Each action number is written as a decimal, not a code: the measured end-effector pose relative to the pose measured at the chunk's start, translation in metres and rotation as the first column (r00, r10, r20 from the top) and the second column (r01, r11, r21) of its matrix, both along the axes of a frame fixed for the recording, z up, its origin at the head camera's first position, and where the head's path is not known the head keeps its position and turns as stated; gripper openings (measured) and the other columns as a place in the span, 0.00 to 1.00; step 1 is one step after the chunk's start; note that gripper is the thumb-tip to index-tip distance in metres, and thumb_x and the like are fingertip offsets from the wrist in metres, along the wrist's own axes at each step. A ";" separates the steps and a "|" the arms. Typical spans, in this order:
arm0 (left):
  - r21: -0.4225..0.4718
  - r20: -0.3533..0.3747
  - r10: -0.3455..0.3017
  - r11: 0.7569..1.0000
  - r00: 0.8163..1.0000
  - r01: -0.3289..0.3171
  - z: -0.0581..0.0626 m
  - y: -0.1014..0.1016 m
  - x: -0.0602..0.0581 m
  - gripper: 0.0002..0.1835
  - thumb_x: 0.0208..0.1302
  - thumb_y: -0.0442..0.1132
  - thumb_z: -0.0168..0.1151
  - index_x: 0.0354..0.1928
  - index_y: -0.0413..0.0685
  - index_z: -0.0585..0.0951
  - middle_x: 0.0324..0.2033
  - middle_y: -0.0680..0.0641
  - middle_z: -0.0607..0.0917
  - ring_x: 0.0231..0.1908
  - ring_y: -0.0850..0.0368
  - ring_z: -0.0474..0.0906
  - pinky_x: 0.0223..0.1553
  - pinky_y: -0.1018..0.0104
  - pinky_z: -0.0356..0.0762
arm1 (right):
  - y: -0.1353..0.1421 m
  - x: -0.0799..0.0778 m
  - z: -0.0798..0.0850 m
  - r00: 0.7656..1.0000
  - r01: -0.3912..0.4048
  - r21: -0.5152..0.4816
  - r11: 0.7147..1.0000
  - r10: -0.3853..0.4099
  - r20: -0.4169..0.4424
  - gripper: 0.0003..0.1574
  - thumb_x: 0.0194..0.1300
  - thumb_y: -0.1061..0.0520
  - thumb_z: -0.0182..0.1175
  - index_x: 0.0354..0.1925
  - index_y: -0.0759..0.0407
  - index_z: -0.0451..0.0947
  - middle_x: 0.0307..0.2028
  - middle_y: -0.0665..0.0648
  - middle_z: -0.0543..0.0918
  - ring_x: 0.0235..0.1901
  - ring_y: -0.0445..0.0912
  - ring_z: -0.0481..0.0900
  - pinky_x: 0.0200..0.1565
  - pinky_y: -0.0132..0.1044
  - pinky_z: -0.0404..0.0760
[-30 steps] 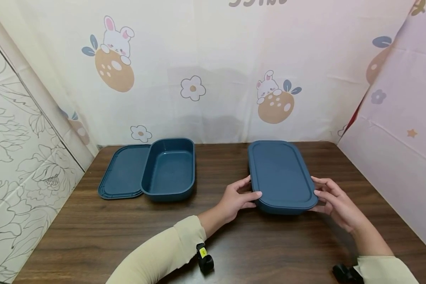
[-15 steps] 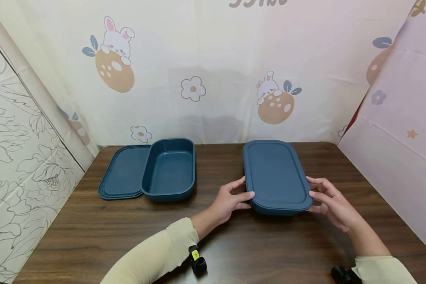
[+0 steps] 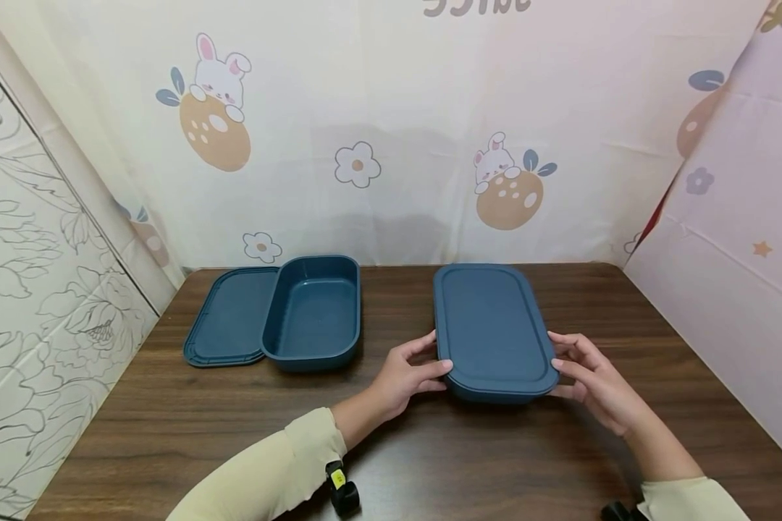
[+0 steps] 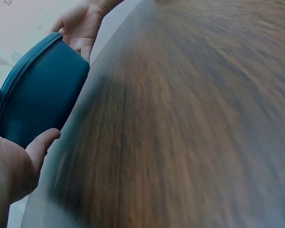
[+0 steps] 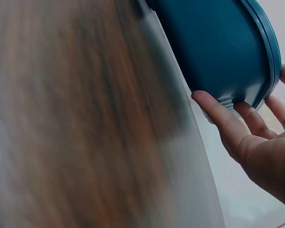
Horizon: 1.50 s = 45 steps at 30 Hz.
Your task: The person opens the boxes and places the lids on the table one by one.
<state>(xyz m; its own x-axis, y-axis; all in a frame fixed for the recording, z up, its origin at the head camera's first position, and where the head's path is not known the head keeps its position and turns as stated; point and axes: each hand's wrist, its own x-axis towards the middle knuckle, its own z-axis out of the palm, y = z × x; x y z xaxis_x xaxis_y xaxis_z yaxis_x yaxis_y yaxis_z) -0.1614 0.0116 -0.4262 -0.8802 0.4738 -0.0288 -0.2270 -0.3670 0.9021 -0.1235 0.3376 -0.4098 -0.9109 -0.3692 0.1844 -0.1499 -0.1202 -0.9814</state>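
Note:
A blue lidded food container (image 3: 495, 329) is between both hands, right of the table's middle. My left hand (image 3: 397, 380) grips its left side near the front corner, thumb on the lid's rim and fingers lower down. On the opposite side my right hand (image 3: 602, 391) holds it, with thumb near the rim and fingertips against the wall. The left wrist view shows the container's front wall (image 4: 42, 90) facing that camera. Seen from the right wrist, spread fingers (image 5: 228, 123) touch the container's wall (image 5: 218, 47). Its contents are hidden under the lid.
To the left stands an uncovered blue container (image 3: 352, 347) of similar shape. A loose blue lid (image 3: 231, 318) lies beside it, partly behind its left edge. All this is on a dark wood table (image 3: 391, 463), backed by a patterned cloth (image 3: 404, 94).
Both hands have moved left together, carrying the lidded container with them towards the uncovered one. The uncovered container and the loose lid have stayed in place.

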 end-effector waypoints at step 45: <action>-0.067 -0.002 0.038 0.997 0.999 -0.038 -0.009 -0.060 0.028 0.37 0.61 0.31 0.67 0.71 0.39 0.63 0.61 0.36 0.72 0.46 0.53 0.81 0.47 0.53 0.81 | -0.048 -0.001 -0.004 0.994 -0.063 0.104 0.993 0.053 0.094 0.27 0.74 0.66 0.48 0.68 0.62 0.56 0.56 0.67 0.64 0.49 0.48 0.79 0.46 0.50 0.83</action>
<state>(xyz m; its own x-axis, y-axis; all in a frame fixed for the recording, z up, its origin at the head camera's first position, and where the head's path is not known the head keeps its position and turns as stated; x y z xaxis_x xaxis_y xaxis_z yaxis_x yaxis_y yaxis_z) -0.1330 -0.0480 -0.4348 -0.8977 0.4366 -0.0589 -0.2136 -0.3145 0.9249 -0.1245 0.2897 -0.4136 -0.8986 -0.4349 0.0583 -0.0553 -0.0196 -0.9983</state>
